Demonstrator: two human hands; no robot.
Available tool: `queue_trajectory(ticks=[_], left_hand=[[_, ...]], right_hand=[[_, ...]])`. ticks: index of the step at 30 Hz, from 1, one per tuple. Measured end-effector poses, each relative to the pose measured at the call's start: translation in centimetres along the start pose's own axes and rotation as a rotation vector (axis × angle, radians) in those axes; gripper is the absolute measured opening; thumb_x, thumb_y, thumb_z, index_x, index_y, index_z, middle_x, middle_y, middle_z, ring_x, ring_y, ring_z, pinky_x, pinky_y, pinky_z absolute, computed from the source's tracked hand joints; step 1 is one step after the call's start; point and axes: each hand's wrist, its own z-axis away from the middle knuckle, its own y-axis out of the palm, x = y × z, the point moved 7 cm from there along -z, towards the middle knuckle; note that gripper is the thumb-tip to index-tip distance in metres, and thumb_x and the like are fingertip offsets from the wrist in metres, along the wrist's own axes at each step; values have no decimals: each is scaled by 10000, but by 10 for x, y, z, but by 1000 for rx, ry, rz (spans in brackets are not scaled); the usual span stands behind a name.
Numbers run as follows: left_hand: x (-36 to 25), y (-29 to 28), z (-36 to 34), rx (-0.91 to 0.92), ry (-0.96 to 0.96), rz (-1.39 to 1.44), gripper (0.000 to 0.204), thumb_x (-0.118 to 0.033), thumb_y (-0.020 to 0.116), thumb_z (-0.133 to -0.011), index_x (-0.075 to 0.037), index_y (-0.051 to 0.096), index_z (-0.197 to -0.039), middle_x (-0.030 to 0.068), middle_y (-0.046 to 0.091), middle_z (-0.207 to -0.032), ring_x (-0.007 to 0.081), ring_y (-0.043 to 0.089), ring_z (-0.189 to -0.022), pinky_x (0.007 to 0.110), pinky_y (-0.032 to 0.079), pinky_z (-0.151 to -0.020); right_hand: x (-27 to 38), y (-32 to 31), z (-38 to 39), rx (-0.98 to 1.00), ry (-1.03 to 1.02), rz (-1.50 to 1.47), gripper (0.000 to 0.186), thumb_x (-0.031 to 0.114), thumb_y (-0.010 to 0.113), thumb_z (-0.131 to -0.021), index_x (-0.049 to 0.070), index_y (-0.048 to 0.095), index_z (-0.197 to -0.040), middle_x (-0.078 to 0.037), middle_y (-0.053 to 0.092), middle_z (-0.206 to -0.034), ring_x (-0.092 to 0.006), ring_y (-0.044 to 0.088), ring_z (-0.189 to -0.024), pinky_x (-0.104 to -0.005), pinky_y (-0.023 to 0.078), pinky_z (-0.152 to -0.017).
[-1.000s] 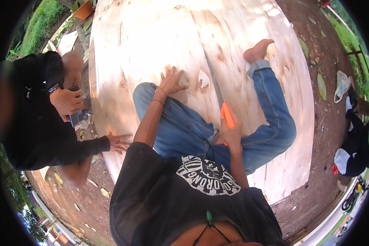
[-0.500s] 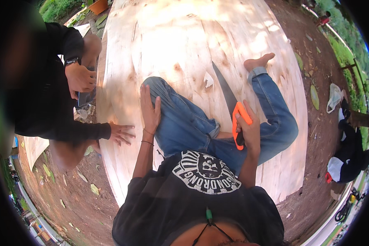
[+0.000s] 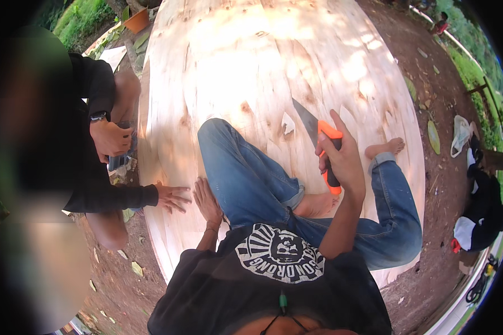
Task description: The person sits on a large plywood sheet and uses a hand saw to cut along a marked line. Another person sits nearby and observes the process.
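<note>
My right hand (image 3: 345, 159) is closed round the orange and black handle of a handsaw (image 3: 305, 117), above my bent legs. The saw's grey blade points away from me and slightly left, over the plywood sheet (image 3: 218, 78) I sit on. My left hand (image 3: 208, 202) lies flat on the sheet with its fingers stretched out, beside my left thigh. Close to it, another person's hand (image 3: 172, 197) also rests on the wood with fingers spread. That person's other hand (image 3: 112, 139) holds a dark object (image 3: 119, 162), partly hidden.
A torn light patch (image 3: 288, 124) marks the wood near the blade. The co-worker crouches at the left edge. An orange pot (image 3: 136, 21) stands at the far left. A white bag (image 3: 460, 135) and dark clothing (image 3: 480, 215) lie on the right, past bare soil with leaves.
My left hand has come off my knee down onto the sheet. My right hand has carried the saw forward and slightly right. My right leg has shifted toward me and right.
</note>
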Motion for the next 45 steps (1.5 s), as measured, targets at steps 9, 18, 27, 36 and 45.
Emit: queue_trajectory(ticks=[9,18,27,36,45], left_hand=[[-6,5,-9,126,-135,-212,655,-244,473,-1032,-76,261,-1629,97,205,-1722,291,162,-1589,476,90,-1289],[2,27,-14,159,-27,-519,704,-334,441,-1018,-54,234,-1629,136,207,-1717,309,167,-1589,491,102,-1280],[6,11,9,61,-110,-22,702,-440,434,-1031,-72,298,-1613,143,204,-1716,293,172,-1588,474,110,-1283],[12,13,18,-65,-51,6,692,-451,431,-1035,-72,323,-1602,142,203,-1716,291,174,-1586,468,109,-1284],[19,22,6,-146,40,49,683,-462,427,-1038,-71,347,-1592,142,203,-1715,288,175,-1585,461,107,-1285]], right_hand=[[35,13,-40,116,-41,-120,806,182,671,-986,51,220,-1642,-89,659,-809,-120,607,-563,-282,512,-546],[81,11,-95,181,-24,20,686,263,601,-1031,32,311,-1608,-116,679,-686,-119,615,-530,-247,510,-535],[92,3,-100,16,-168,-104,641,289,547,-1053,-83,362,-1542,-145,684,-709,-98,595,-524,-203,475,-504],[19,-11,-56,-65,-169,-268,533,244,560,-1052,-72,471,-1472,-111,649,-712,-84,550,-514,-206,443,-479],[-3,-19,-5,-97,-79,-166,450,231,609,-1054,29,540,-1449,9,530,-739,-33,455,-546,-200,400,-492]])
